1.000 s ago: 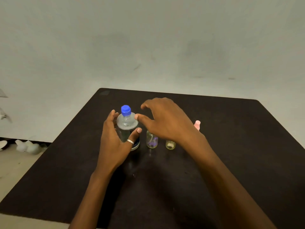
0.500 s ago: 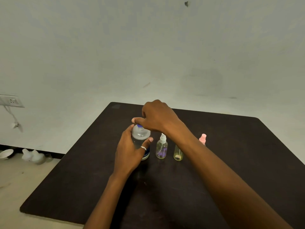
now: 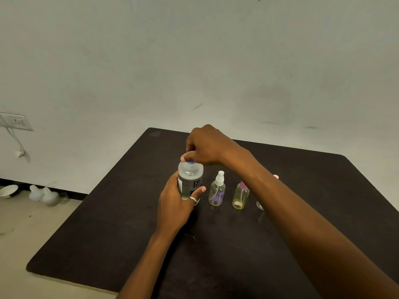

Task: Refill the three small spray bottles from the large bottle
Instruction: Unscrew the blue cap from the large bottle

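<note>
The left hand has fingers clamped round the bottle on the desk; the right hand fingers pinch its cap. A jerky twist could topple it into the sprayers (just beside the bottle).

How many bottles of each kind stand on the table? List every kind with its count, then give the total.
Large bottle: 1
Small spray bottles: 3 (white-topped spray bottle, purple-topped spray bottle, pink-topped spray bottle, mostly hidden behind the right arm)
Total: 4 bottles
</note>
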Demonstrator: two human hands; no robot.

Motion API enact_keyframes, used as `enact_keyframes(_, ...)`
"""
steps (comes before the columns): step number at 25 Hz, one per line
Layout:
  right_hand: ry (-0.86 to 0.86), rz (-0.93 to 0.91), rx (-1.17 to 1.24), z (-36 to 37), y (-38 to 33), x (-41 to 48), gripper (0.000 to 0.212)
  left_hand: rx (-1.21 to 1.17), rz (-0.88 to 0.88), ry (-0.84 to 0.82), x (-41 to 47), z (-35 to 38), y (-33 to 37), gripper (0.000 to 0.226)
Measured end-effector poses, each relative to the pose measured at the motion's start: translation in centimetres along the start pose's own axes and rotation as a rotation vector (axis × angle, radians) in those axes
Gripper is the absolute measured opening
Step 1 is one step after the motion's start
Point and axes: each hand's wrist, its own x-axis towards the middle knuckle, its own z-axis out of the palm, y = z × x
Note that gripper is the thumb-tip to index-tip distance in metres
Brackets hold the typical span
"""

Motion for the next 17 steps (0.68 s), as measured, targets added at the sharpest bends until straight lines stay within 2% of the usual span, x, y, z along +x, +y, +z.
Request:
enact_keyframes(2,-0.059,-0.085,0.041,-0.6,0.5,-0.1,0.015,-0.004,-0.002,-0.004,0.0,0.0,-0.1,0.068)
enact_keyframes(8,-0.196,-0.191,0.067,-1.9,0.7,0.2,0.032,-0.007,0.008,-0.012,0.1,0.0,-0.4,0.070)
enact_keyframes(10,-0.193,-0.170,0.072,-2.4,0.9,0.2,0.037,-0.010,0.008,-0.014,0.1,-0.1,-0.4,0.068)
enact_keyframes(13,-0.093,-0.095,0.020,-2.7,0.9,0.3,0.030,-0.012,0.013,-0.017,0.1,0.0,-0.4,0.069)
enact_keyframes(17,-0.028,0.026,-0.079,-1.7,-0.2,0.4,0.050,-0.006,0.024,-0.015,0.1,-0.1,-0.6,0.069)
